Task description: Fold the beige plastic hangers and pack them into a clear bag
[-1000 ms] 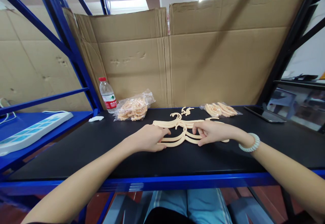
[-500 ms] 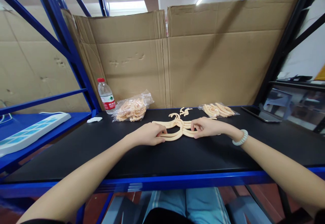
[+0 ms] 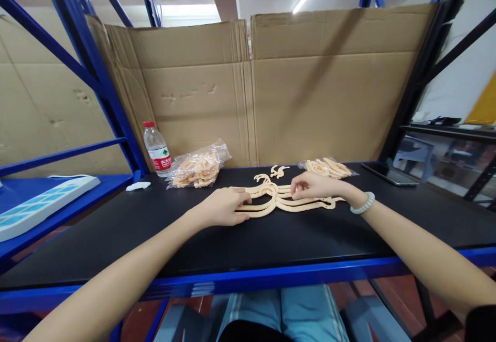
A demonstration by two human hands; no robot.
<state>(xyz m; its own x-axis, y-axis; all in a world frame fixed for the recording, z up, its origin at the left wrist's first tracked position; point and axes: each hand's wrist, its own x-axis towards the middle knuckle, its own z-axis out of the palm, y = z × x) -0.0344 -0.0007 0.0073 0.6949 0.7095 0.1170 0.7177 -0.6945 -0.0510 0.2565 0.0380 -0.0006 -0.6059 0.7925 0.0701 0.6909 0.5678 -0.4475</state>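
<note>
Brown creased cardboard sheets [image 3: 333,94] stand along the far side, their leftmost part cut off at the edge of my view. In front of them lies the black flat-topped desk [image 3: 232,251], cropped at the near left corner. A long white plastic strip with pale-blue squares [image 3: 46,202] sits on the left, its near end cut off.

The cream smooth plastic hangers [image 3: 298,210] lie flat at mid-desk between my hands, overlapping so much that I cannot count them. My left hand [image 3: 225,206] covers their left ends, and my right hand [image 3: 315,184] hides part of the far right arms. Their long axis runs left to right, and the hooks point to the far side.

My left hand is closed about the near left arms, thumb on the near side and fingers across. My right hand is curled over the right arms; I cannot tell whether it grips or touches them.

Farther back are a clear plastic bag of cream pieces [image 3: 199,167] on the left, its contents blurred by the film, and a flatter clear bag of cream strips [image 3: 327,167] on the right. A red-capped clear bottle [image 3: 157,151] stands far left. Small curved cream pieces [image 3: 279,172] lie beyond the hooks.
</note>
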